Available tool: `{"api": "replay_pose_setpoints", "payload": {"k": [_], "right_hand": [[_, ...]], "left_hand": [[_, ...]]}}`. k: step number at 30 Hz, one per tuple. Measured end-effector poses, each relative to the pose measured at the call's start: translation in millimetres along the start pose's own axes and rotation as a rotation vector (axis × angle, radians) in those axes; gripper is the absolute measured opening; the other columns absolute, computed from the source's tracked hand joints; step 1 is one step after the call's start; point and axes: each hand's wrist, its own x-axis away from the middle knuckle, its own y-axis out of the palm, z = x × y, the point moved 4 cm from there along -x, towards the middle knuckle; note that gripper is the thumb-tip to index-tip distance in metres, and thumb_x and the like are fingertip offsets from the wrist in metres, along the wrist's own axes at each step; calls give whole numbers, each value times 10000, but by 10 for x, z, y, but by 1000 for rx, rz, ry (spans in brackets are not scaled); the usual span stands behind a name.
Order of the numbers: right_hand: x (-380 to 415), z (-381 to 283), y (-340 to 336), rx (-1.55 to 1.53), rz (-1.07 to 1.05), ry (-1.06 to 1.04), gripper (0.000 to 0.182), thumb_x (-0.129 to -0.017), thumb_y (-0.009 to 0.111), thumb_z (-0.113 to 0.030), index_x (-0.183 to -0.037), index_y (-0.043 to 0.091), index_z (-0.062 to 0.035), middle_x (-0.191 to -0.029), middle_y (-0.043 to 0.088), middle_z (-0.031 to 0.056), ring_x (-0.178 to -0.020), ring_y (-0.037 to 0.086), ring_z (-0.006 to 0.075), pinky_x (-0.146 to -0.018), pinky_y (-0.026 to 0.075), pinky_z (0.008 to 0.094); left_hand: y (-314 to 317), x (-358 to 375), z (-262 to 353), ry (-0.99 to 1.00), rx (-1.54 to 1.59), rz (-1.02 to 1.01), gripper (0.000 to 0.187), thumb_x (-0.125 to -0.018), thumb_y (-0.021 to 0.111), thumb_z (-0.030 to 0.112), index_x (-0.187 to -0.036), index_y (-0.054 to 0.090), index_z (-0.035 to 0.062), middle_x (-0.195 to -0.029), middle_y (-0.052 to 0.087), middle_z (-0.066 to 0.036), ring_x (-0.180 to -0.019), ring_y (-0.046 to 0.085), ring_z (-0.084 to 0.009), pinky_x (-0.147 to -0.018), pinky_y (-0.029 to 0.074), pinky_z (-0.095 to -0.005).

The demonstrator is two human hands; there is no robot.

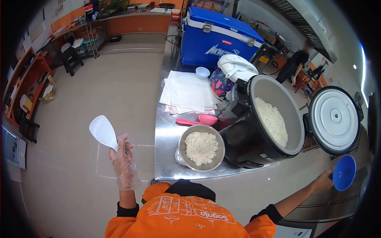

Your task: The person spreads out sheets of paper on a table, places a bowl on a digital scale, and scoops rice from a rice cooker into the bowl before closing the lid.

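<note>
Rice station on a steel counter, with a kitchen beyond

A black rice cooker [254, 135] is sitting at the near right corner of the steel counter [166, 139], tilted toward the camera and showing white rice inside, its round lid [334, 119] hanging open to the right. Just beside it on the left, a metal bowl [201, 147] of rice is resting near the counter's front edge, with a pink scoop [198, 120] lying right behind it. White paper sheets [186, 92] are lying mid-counter, a floral-patterned jug [228, 77] with a white lid is standing beside them, and a blue cooler box [216, 37] is occupying the far end. A person in black [293, 65] is working in the background at right.
</note>
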Motion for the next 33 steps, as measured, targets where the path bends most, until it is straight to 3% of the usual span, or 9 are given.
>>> {"api": "replay_pose_setpoints", "payload": {"k": [1,4,8,12,15,18,25,30,33], "right_hand": [[-94,129,51,9,-16,131,403,-862,644,-369,-824,653,32,-708,631,92,-610,590,208,-607,479,354],[-428,472,267,-51,-29,216,468,-833,657,-448,-806,645,19,-625,586,75,-534,556,175,-548,468,333],[-765,860,643,-252,-82,211,588,-754,707,-542,-904,626,20,-665,575,77,-433,462,130,-411,392,275],[-826,626,786,-392,-248,293,630,-809,680,-474,-1205,572,4,-968,662,91,-422,389,68,-377,330,203],[-997,696,891,-336,-266,409,556,-813,715,-371,-1166,582,37,-879,647,71,-387,365,61,-362,309,221],[-1175,775,1054,-370,-209,395,519,-825,706,-336,-1169,586,35,-1021,664,92,-391,363,56,-364,309,214],[-1103,124,874,-516,-179,243,525,-827,702,-308,-1226,568,6,-1113,656,86,-430,395,27,-380,298,185],[-865,-328,752,-562,-186,128,521,-773,758,-302,-1180,607,-13,-1042,672,133,-624,564,62,-478,342,159],[-619,-565,680,-413,-143,-452,453,-751,775,-301,-1072,636,-13,-887,665,105,-700,609,110,-596,411,179]], "left_hand": [[78,15,-26,9,0,-8,269,-896,617,286,-1002,583,40,-690,516,-4,-425,357,-5,-373,262,-151],[266,82,-41,50,-39,7,294,-893,616,297,-1032,586,40,-713,515,0,-438,360,-3,-380,267,-149],[559,113,-143,94,-29,-3,334,-907,579,354,-1060,575,58,-759,496,17,-505,345,5,-430,268,-145],[768,223,-240,91,-28,-40,343,-898,589,359,-1070,587,62,-750,491,18,-491,350,15,-415,262,-136],[777,231,-341,117,-28,-51,334,-892,598,356,-1064,593,70,-746,488,23,-478,346,16,-406,259,-137],[737,192,-415,123,-61,-23,328,-893,596,362,-1056,592,77,-744,487,28,-463,337,13,-396,251,-146],[769,120,-522,98,-85,14,346,-877,616,387,-1042,586,84,-731,495,29,-441,338,-4,-380,241,-171],[1159,229,-415,146,-71,-20,328,-910,582,342,-1026,566,35,-701,517,-19,-410,337,-28,-355,229,-190],[1176,213,-451,158,-21,-104,308,-906,597,325,-1013,568,37,-667,529,-29,-393,343,-31,-347,229,-195]]}}
